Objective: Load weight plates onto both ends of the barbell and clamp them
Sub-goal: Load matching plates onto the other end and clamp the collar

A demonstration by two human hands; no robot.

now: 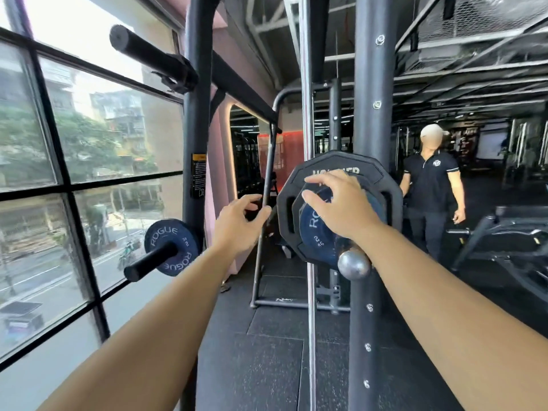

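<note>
A small blue Rogue weight plate (pixel 314 225) hangs on a storage peg with a chrome ball end (pixel 354 264), in front of a larger black plate (pixel 286 209). My right hand (pixel 341 209) lies over the blue plate's upper rim, fingers and thumb spread around its edge. My left hand (pixel 240 223) hovers open just left of the plates and touches nothing. At the upper left the black barbell sleeve (pixel 142 51) sticks out of the rack, bare of plates, with a black clamp (pixel 178 75) on it near the upright.
A second blue Rogue plate (pixel 169 247) sits on a black peg (pixel 148 262) low on the left upright (pixel 195 129). Windows run along the left. A rack post (pixel 373 84) stands right behind the plates. A person in black (pixel 430 185) stands at the back right beside a bench (pixel 510 232).
</note>
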